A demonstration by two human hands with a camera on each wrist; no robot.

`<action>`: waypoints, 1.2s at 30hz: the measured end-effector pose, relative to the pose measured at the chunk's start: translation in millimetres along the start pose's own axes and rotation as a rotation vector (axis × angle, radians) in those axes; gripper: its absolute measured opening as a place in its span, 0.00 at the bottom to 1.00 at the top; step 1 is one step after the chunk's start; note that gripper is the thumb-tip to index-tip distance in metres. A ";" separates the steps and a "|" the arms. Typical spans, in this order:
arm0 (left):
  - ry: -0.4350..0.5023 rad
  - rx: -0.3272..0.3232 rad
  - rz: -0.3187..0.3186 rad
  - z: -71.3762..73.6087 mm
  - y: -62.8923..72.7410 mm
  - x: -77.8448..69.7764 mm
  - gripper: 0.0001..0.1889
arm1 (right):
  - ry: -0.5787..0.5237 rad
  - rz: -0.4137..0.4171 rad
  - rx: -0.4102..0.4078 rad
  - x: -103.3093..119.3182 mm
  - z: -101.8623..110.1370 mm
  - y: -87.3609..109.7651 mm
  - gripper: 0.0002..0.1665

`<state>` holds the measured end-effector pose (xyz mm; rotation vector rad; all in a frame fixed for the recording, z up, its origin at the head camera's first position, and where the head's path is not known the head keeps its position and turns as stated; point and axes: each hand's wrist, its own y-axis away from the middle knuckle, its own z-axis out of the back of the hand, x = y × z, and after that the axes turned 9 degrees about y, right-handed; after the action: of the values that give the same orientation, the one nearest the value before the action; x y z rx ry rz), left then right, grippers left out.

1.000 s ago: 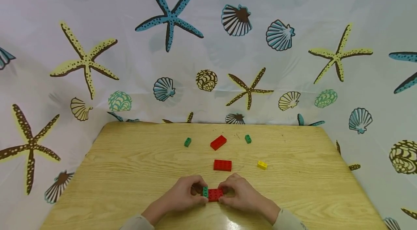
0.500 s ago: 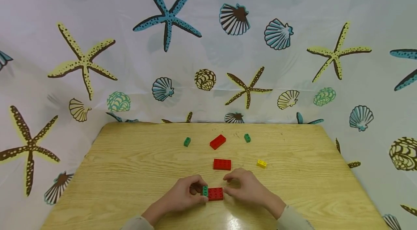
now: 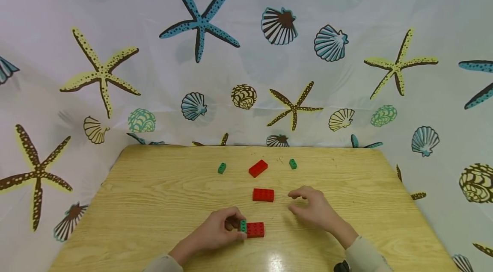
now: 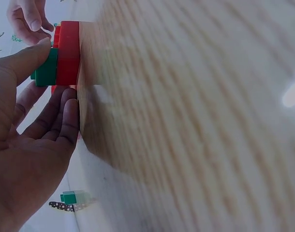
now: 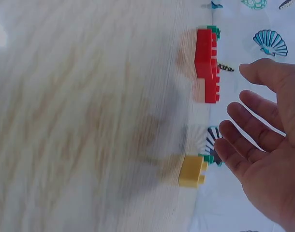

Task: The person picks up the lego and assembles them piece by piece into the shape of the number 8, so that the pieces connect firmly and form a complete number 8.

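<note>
A small green toy brick sits on the left end of a red toy brick near the table's front. My left hand grips this end, its thumb against the green brick and its other fingers at the far side. To the right of the pair, my right hand is held over the table with fingers apart and nothing in them. Close beyond its fingertips in the right wrist view stands a yellow toy brick, which the hand hides in the head view.
Another red brick lies just beyond the pair, and a third red brick lies farther back at an angle. Small green bricks stand at the back left and back right. A patterned curtain surrounds the wooden table.
My right hand has let go of the red brick's right end and moved right and away from me, now covering the yellow brick. My left hand stays on the red and green bricks.
</note>
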<state>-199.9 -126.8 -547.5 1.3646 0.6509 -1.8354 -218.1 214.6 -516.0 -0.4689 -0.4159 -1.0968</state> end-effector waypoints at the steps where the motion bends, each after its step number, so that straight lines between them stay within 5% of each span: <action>1: -0.001 0.001 0.000 -0.1 -0.5 0.1 0.13 | 0.005 -0.008 -0.006 -2.4 2.6 0.6 0.18; 13: 0.023 -0.005 0.014 0.7 -0.6 -1.9 0.13 | 0.069 -0.096 -0.083 -33.1 24.4 4.1 0.17; 36: 0.028 -0.008 0.005 -0.7 -0.3 1.9 0.12 | 0.073 -0.219 -0.033 -57.0 21.4 8.0 0.21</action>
<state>-200.1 -126.6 -549.5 1.3881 0.6673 -1.8107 -235.4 271.9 -530.2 -0.4179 -0.3917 -1.3306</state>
